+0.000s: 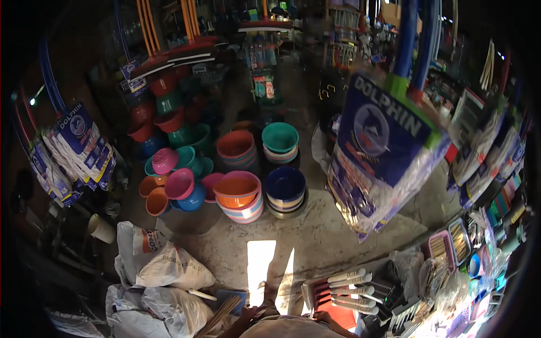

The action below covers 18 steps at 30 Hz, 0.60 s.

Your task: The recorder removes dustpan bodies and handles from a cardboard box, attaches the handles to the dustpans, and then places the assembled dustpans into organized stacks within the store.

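My left hand (248, 313) hangs low by my body at the bottom edge, dark and small. It is nearest a bundle of thin brown sticks (221, 313) and a blue flat piece (232, 297). On the other side, my right hand (322, 316) is also low beside my body, near several brushes with pale handles (350, 291) and a red flat surface (345, 316). Neither hand shows its fingers clearly, and I make out nothing held in them.
Packaged mop heads (376, 141) hang close on the right, and more mops (84, 141) on the left. Colourful stacked basins (239, 194) stand on the concrete floor (332, 242) ahead. White sacks (174, 267) lie at lower left. Baskets of small goods (441, 250) crowd the right.
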{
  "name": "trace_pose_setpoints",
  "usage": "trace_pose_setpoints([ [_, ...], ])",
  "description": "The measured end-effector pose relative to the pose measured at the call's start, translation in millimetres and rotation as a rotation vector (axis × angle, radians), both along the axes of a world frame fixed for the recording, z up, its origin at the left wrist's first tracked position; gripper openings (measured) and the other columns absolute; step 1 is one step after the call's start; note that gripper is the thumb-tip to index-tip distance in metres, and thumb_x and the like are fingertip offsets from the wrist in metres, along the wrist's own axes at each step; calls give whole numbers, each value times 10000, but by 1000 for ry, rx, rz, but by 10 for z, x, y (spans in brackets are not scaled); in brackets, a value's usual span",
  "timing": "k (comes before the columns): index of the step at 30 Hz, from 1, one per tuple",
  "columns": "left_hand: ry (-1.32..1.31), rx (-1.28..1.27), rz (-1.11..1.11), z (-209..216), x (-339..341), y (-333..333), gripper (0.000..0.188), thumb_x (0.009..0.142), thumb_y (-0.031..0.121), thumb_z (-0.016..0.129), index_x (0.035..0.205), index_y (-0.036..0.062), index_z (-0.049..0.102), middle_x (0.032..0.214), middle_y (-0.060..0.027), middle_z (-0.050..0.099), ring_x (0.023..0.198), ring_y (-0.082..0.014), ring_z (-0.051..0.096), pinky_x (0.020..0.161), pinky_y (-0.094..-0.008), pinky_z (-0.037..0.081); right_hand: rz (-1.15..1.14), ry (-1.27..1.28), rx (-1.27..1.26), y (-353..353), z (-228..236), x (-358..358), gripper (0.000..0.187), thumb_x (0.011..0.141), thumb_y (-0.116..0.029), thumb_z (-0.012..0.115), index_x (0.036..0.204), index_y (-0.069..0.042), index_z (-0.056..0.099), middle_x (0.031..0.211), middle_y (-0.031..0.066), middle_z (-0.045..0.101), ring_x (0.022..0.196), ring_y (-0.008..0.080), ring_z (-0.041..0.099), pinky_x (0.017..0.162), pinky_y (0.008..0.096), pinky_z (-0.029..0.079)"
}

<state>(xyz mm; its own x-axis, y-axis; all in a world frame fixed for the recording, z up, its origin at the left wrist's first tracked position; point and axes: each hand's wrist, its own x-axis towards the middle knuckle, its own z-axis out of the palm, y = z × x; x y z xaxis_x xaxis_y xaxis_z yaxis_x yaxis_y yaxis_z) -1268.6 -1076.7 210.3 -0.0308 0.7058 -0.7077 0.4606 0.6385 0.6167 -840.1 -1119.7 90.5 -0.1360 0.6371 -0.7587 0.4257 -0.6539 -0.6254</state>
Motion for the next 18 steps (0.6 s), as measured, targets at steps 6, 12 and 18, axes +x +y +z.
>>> trace_pose_setpoints([
  [6,-384,112,-187,-386,-186,996,440,936,285,605,1255,-12,546,944,-146,711,849,-218,691,723,-363,552,237,8,148,898,30,-342,393,770,-423,648,1049,-162,740,981,104,735,921,229,697,853,368,531],
  [12,-171,255,-596,453,-230,2146,376,945,355,578,1143,38,624,1056,-190,667,1016,-275,639,798,-389,528,174,-111,101,1707,759,-960,453,756,-434,646,1050,-99,725,944,134,734,880,253,710,831,375,541],
  [18,-330,-95,-177,529,-426,2587,466,925,415,580,1194,37,618,900,-102,675,783,-206,637,732,-342,522,89,-322,52,2566,1152,-1410,397,793,-447,672,1057,-159,745,929,154,733,867,282,714,831,375,542],
])
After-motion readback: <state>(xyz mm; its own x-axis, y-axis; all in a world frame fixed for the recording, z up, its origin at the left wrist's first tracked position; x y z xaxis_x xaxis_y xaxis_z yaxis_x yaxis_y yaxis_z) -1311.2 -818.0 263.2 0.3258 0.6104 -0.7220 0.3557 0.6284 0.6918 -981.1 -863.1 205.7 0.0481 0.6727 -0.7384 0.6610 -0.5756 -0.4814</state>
